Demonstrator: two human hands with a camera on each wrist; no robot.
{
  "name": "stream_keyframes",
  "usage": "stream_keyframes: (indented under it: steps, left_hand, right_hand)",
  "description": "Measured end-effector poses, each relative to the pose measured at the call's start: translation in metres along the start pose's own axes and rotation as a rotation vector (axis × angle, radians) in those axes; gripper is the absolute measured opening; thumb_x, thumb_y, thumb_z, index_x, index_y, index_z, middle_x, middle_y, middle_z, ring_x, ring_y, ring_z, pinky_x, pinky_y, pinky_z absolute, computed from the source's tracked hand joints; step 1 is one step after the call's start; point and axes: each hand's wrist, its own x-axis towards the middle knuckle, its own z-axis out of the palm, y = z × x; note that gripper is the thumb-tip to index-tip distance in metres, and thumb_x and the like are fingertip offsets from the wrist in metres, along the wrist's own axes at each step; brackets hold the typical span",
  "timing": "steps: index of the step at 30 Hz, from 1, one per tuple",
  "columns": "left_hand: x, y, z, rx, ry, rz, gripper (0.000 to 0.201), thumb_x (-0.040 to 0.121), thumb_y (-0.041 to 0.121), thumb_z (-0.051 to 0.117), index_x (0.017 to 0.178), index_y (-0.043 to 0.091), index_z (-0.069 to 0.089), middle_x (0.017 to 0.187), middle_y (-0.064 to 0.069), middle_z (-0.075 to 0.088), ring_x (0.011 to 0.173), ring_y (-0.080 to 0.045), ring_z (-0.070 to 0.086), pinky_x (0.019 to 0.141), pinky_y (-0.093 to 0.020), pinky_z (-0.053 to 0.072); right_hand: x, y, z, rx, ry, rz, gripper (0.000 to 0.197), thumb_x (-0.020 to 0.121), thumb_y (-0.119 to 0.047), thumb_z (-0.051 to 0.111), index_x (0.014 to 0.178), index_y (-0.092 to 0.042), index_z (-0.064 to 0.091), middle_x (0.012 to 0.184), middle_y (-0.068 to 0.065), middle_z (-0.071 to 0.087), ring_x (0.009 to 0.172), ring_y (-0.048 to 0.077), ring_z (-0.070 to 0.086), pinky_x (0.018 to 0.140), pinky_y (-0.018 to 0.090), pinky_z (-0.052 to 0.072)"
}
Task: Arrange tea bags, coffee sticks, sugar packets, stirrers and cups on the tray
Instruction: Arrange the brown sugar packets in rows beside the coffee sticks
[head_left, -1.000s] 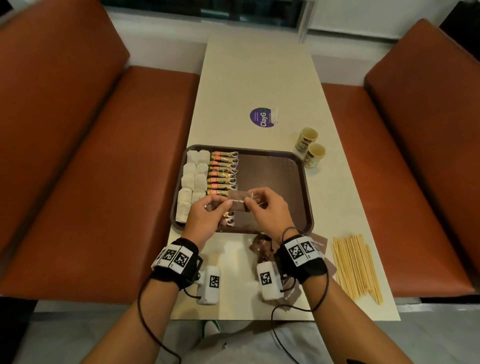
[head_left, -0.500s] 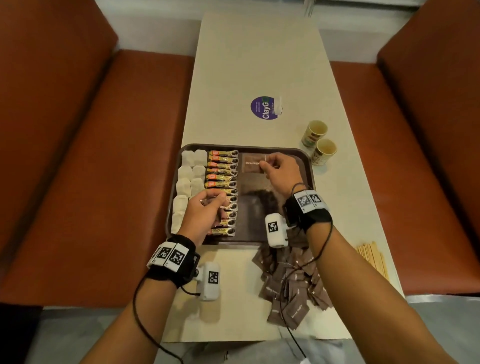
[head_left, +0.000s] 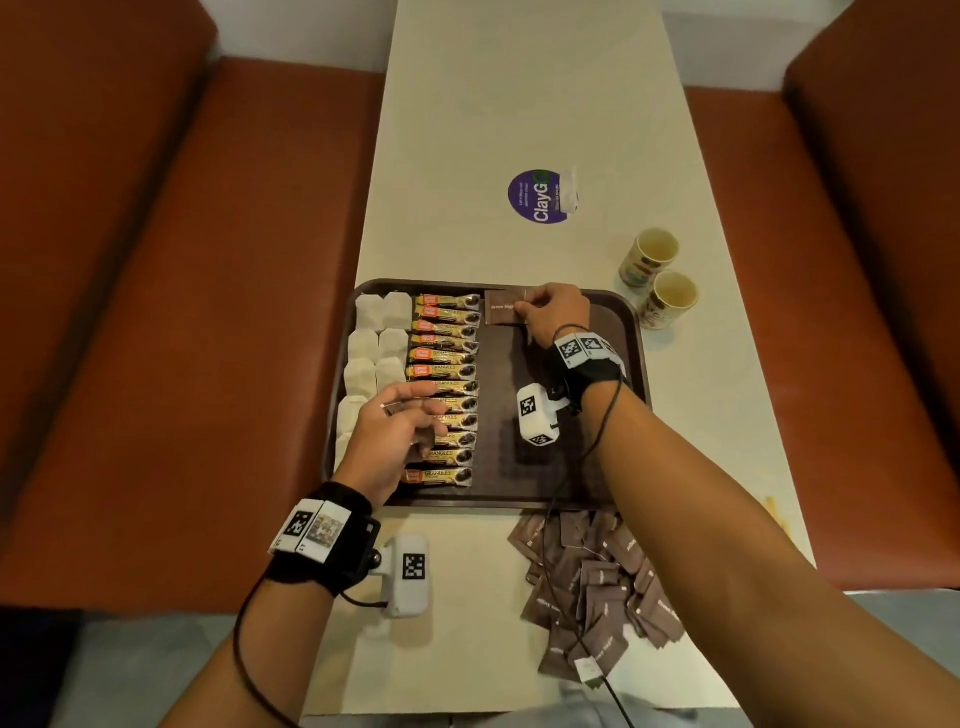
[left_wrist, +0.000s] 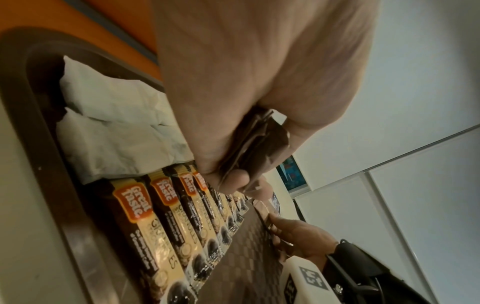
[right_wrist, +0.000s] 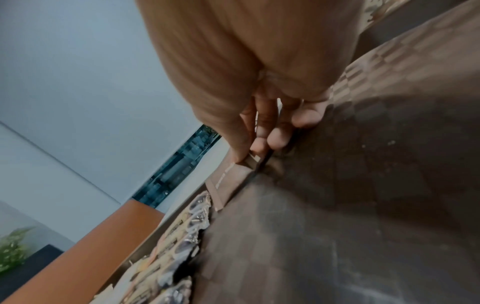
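The right hand (head_left: 557, 315) reaches to the tray's (head_left: 636, 332) far edge, where a brown sugar packet (head_left: 505, 307) lies flat on the tray floor just beside the far end of the coffee sticks (head_left: 445, 384). The thumb and fingertips (right_wrist: 262, 144) pinch the packet's right-hand end, so most of the packet sticks out leftward past them; its long axis runs parallel to the tray's far edge, print facing up. The left hand (head_left: 392, 441) hovers over the near half of the coffee-stick column, fingers curled round a small bundle of brown packets (left_wrist: 257, 148) clamped between thumb and fingers. The coffee sticks lie in one column, each lengthwise across the tray, with white tea bags (head_left: 375, 343) in two columns along the tray's left edge. A loose heap of sugar packets (head_left: 592, 582) sits on the table (head_left: 519, 104) at its near edge, and two cups (head_left: 660, 275) stand off the tray's far right corner.
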Motion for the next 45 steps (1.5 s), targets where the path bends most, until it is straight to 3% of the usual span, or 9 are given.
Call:
stream_keyframes:
  steps: [10, 20, 26, 29, 32, 36, 38, 41, 45]
  left_hand:
    - [-0.002, -0.001, 0.003, 0.001, -0.006, -0.022, 0.035, 0.096, -0.014, 0.047, 0.118, 0.008, 0.064, 0.095, -0.01, 0.071, 0.072, -0.017, 0.066, 0.057, -0.027, 0.047]
    - [-0.002, -0.001, 0.001, -0.029, 0.0, -0.019, 0.035, 0.096, -0.014, 0.047, 0.119, 0.006, 0.064, 0.095, -0.012, 0.07, 0.074, -0.019, 0.066, 0.058, -0.028, 0.046]
    - [-0.001, 0.0, 0.002, -0.095, -0.018, -0.016, 0.031, 0.099, -0.011, 0.046, 0.117, 0.005, 0.065, 0.095, -0.012, 0.075, 0.094, -0.031, 0.071, 0.069, -0.034, 0.055]
    - [-0.002, 0.001, 0.003, -0.179, -0.056, -0.007, 0.028, 0.104, -0.007, 0.045, 0.123, 0.002, 0.063, 0.11, -0.017, 0.076, 0.105, -0.032, 0.075, 0.078, -0.034, 0.061]
    - [-0.005, 0.001, 0.004, -0.254, -0.102, -0.003, 0.03, 0.107, -0.002, 0.045, 0.133, 0.003, 0.059, 0.123, -0.017, 0.074, 0.112, -0.03, 0.074, 0.086, -0.035, 0.063]
    - [-0.007, 0.0, 0.004, -0.325, -0.076, -0.028, 0.029, 0.109, 0.006, 0.046, 0.135, 0.001, 0.058, 0.119, -0.02, 0.075, 0.108, -0.031, 0.075, 0.087, -0.037, 0.064]
    - [-0.008, 0.0, 0.004, -0.338, -0.077, -0.036, 0.03, 0.11, 0.009, 0.046, 0.135, 0.0, 0.058, 0.118, -0.02, 0.075, 0.111, -0.03, 0.074, 0.088, -0.039, 0.064]
    - [-0.01, 0.0, 0.004, -0.286, -0.117, -0.025, 0.031, 0.11, 0.013, 0.047, 0.135, 0.004, 0.062, 0.122, -0.019, 0.074, 0.116, -0.032, 0.072, 0.083, -0.035, 0.064]
    - [-0.013, 0.0, 0.003, -0.235, -0.147, -0.018, 0.031, 0.108, 0.017, 0.051, 0.134, 0.007, 0.066, 0.124, -0.018, 0.073, 0.115, -0.028, 0.071, 0.067, -0.028, 0.06]
  right_hand:
    - [0.003, 0.001, 0.006, -0.005, 0.006, 0.035, 0.018, 0.085, -0.031, 0.079, 0.091, -0.013, 0.079, 0.091, 0.006, 0.076, 0.087, 0.015, 0.067, 0.077, 0.022, 0.045]
    - [-0.002, -0.001, 0.002, 0.014, 0.001, 0.042, 0.02, 0.089, -0.034, 0.075, 0.093, -0.015, 0.08, 0.09, 0.004, 0.076, 0.083, 0.012, 0.066, 0.078, 0.02, 0.043]
    - [-0.045, -0.013, -0.015, 0.118, 0.114, -0.051, 0.013, 0.09, -0.021, 0.065, 0.097, -0.015, 0.075, 0.091, 0.0, 0.073, 0.083, 0.011, 0.065, 0.084, 0.023, 0.053]
    - [-0.092, -0.024, -0.021, 0.18, -0.088, -0.211, 0.007, 0.092, -0.023, 0.07, 0.099, -0.021, 0.073, 0.095, -0.008, 0.069, 0.081, 0.001, 0.062, 0.064, 0.006, 0.046]
    - [-0.133, -0.024, -0.019, 0.172, -0.258, -0.344, 0.009, 0.092, -0.023, 0.071, 0.1, -0.027, 0.072, 0.097, -0.012, 0.068, 0.088, 0.0, 0.061, 0.07, 0.008, 0.045]
    - [-0.156, -0.008, -0.009, 0.01, -0.351, -0.539, 0.029, 0.085, -0.017, 0.077, 0.11, -0.031, 0.072, 0.107, -0.007, 0.06, 0.086, 0.006, 0.058, 0.078, 0.018, 0.05]
    - [-0.16, -0.003, -0.005, -0.016, -0.368, -0.571, 0.029, 0.084, -0.023, 0.079, 0.112, -0.031, 0.072, 0.11, -0.007, 0.058, 0.087, 0.004, 0.054, 0.081, 0.021, 0.049]
    - [-0.165, -0.003, -0.005, 0.049, -0.343, -0.503, 0.026, 0.092, -0.025, 0.071, 0.118, -0.025, 0.071, 0.107, -0.008, 0.061, 0.083, -0.003, 0.054, 0.072, 0.006, 0.042]
    - [-0.165, -0.007, -0.001, 0.141, -0.243, -0.388, 0.022, 0.091, -0.033, 0.073, 0.11, -0.021, 0.072, 0.092, -0.007, 0.069, 0.081, 0.001, 0.062, 0.07, 0.01, 0.046]
